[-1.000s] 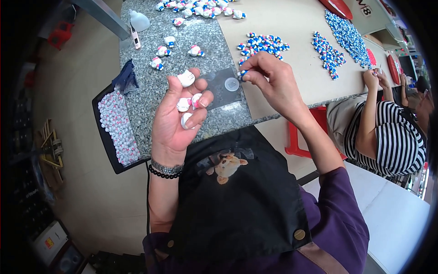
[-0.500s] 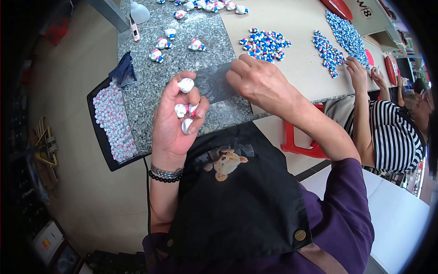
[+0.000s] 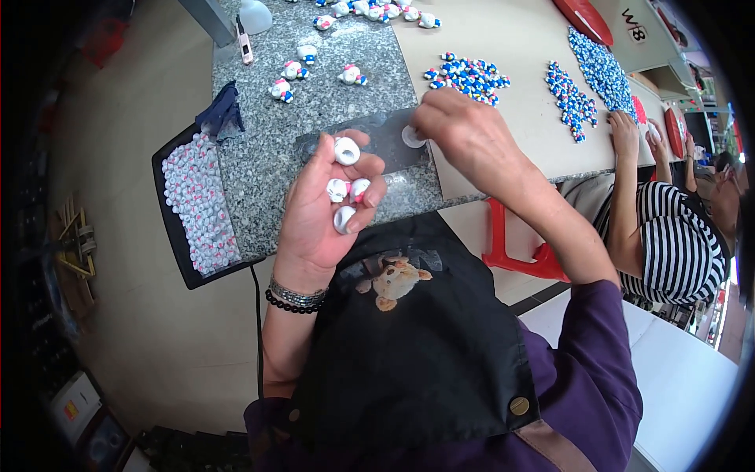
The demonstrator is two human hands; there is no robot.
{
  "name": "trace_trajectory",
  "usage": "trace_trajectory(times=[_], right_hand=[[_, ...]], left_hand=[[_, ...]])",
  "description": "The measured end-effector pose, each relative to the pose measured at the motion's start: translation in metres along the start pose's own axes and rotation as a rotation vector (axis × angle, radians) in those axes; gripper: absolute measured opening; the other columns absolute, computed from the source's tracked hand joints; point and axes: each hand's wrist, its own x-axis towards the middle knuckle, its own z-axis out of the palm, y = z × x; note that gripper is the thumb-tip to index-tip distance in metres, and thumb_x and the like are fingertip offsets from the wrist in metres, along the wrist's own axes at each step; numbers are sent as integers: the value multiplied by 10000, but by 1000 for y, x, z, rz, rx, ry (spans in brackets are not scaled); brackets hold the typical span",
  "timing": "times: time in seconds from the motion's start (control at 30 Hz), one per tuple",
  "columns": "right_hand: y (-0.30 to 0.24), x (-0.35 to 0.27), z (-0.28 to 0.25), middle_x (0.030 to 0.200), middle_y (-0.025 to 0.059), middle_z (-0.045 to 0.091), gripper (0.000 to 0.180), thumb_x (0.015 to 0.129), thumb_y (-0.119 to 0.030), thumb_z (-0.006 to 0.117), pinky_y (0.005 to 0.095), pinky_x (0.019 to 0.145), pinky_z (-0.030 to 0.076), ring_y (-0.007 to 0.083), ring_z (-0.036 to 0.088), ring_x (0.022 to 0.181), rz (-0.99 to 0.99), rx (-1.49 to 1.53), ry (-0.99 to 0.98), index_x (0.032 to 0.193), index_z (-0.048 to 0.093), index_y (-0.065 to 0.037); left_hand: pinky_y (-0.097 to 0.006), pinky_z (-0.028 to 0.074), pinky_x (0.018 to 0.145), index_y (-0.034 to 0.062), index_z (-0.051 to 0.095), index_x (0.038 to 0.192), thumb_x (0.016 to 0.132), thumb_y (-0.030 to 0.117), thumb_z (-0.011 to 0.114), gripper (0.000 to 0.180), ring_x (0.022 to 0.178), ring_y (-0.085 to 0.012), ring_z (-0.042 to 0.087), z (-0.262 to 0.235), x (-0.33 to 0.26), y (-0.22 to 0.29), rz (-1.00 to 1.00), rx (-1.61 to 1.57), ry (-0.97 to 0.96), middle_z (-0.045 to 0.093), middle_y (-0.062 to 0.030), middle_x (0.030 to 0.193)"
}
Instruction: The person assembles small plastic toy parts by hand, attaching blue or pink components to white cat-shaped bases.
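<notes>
The left hand (image 3: 322, 212) is nearest, palm up, and it grasps four small white and pink figures (image 3: 346, 193) in its curled fingers. Just beyond, the right hand (image 3: 464, 134) pinches a round white piece (image 3: 411, 137) on a dark flat sheet (image 3: 370, 141) lying on the granite worktop (image 3: 259, 165). At left, a black tray (image 3: 177, 236) holds many similar figures. Farther away lie blue beads (image 3: 469, 76).

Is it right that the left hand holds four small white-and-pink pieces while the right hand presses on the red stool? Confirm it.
Not quite. In the head view the right hand presses on the dark flat mat on the granite slab, not the red stool. The left hand does hold four small white-and-pink pieces.
</notes>
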Motion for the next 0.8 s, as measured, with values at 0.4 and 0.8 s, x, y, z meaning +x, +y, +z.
trace_trajectory(times=[0.4,0.8], right_hand=[[-33,-8,1,743,72,679,68,783,10,734,239,595,518,111,645,654,632,1057,553,840,701,27],[-35,-9,1,720,68,638,97,742,29,745,269,602,493,153,617,663,426,738,492,809,676,21]], left_hand=[[-172,368,438,44,516,1166,1001,306,527,310,716,-86,554,22,17,-24,128,267,187,589,-60,928],[-164,347,436,40,507,1114,987,277,562,274,649,-31,497,23,15,-30,198,514,135,565,-39,823]])
